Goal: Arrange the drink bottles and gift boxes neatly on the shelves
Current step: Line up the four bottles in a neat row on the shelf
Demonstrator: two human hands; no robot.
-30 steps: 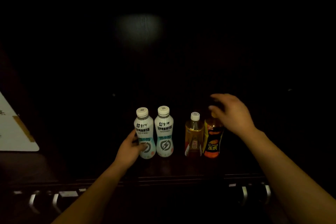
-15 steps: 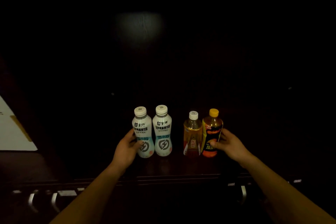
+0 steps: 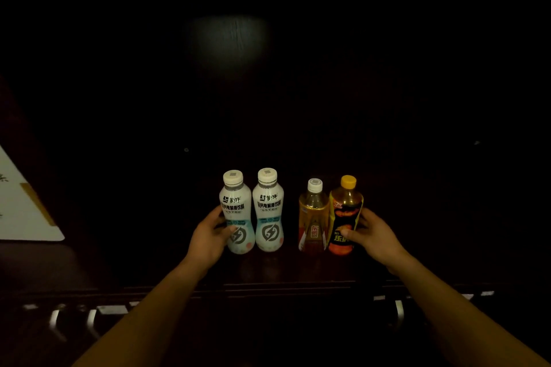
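Several drink bottles stand upright in a row on a dark wooden shelf (image 3: 286, 274). Two white bottles stand side by side on the left: my left hand (image 3: 210, 237) grips the lower part of the left white bottle (image 3: 237, 208), and the right white bottle (image 3: 269, 208) stands beside it. To the right stand a clear bottle of amber drink with a white cap (image 3: 313, 217) and a dark bottle with a yellow cap (image 3: 346, 214). My right hand (image 3: 374, 235) holds the yellow-capped bottle from its right side, thumb across the label.
A white gift box with a gold band (image 3: 24, 211) stands at the far left of the shelf. Metal handles (image 3: 92, 319) show on the dark front below the shelf edge. The shelf's back and right side are very dark.
My right hand came down from the top of the yellow-capped bottle to its lower right side and now holds it there. My left hand stays on the left white bottle.
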